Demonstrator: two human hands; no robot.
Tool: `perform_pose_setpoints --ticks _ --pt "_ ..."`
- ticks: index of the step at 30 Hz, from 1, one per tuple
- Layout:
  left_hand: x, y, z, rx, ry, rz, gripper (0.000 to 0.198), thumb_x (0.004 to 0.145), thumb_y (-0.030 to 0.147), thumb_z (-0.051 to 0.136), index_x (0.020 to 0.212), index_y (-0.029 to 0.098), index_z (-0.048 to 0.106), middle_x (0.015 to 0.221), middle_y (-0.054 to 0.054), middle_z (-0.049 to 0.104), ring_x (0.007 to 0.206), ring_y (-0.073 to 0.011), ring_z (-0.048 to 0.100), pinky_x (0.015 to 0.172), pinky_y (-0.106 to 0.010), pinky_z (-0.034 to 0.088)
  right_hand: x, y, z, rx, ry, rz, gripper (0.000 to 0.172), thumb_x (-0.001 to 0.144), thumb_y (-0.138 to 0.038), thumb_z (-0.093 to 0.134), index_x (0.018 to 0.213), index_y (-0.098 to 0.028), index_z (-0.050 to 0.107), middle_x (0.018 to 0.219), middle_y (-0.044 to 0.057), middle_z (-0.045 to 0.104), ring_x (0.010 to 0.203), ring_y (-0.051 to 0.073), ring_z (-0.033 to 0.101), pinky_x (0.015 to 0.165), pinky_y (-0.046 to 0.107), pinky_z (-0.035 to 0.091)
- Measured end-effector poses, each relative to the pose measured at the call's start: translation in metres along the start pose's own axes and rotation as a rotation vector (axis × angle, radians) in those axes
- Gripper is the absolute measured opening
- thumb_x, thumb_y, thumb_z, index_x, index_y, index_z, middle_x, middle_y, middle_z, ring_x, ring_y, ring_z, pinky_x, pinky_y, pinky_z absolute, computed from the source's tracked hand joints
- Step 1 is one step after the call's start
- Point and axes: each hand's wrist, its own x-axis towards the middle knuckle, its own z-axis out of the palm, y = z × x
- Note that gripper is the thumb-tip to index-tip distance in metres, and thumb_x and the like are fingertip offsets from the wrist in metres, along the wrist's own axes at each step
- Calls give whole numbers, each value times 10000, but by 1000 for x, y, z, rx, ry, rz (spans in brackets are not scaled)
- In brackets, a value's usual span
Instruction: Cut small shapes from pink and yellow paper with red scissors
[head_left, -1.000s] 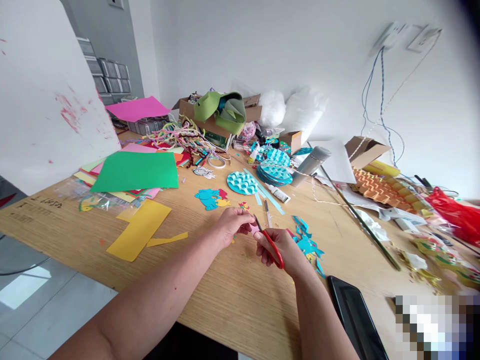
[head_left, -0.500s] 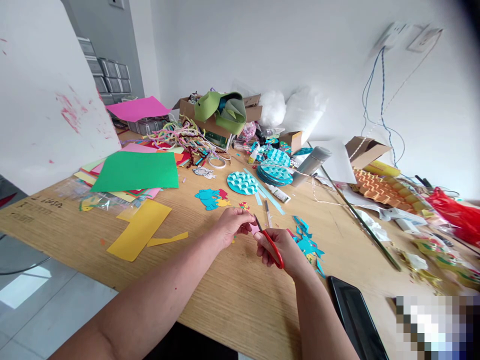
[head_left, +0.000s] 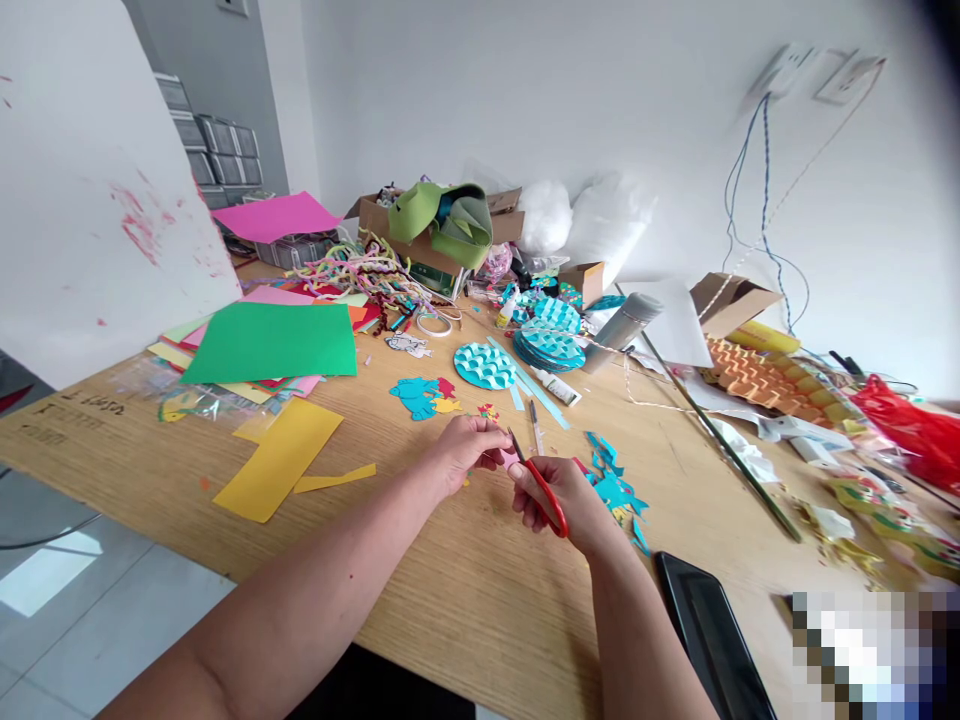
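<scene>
Over the middle of the table, my left hand [head_left: 474,450] pinches a small piece of pink paper [head_left: 511,459], mostly hidden by the fingers. My right hand [head_left: 561,497] grips red-handled scissors [head_left: 552,500], whose blades point up and left beside the pink paper. Past my hands lie blue paper cutouts [head_left: 414,397] with red and yellow ones, and a blue scale-patterned disc [head_left: 485,366]. A pen-like tool [head_left: 535,427] rests just beyond the scissors. Blue paper scraps [head_left: 616,490] lie right of my right hand.
Yellow paper [head_left: 281,460] and a green sheet [head_left: 274,343] lie at left. A black phone [head_left: 709,630] is near the right forearm. Further back stand a grey spray can [head_left: 624,330] and a cardboard box [head_left: 375,220]. A long green stick [head_left: 720,440] crosses the right side.
</scene>
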Motion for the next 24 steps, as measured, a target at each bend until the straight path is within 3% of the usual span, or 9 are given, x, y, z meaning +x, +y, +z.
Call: perform_pose_setpoints --ticks 10,24 --pt "2 -1 0 -64 27 -10 153 580 259 627 629 115 638 626 -40 621 536 -92 525 527 -227 370 -2 -4 0 -13 9 21 447 678 -585 690 568 -178 542 497 -2 629 348 106 545 336 194 382" --pt "0 0 0 0 25 12 146 570 238 678 650 121 644 640 -31 623 555 -90 530 572 -237 397 -2 -5 0 -40 -1 6 497 681 -638 671 562 -167 565 464 -1 599 355 106 539 353 196 391"
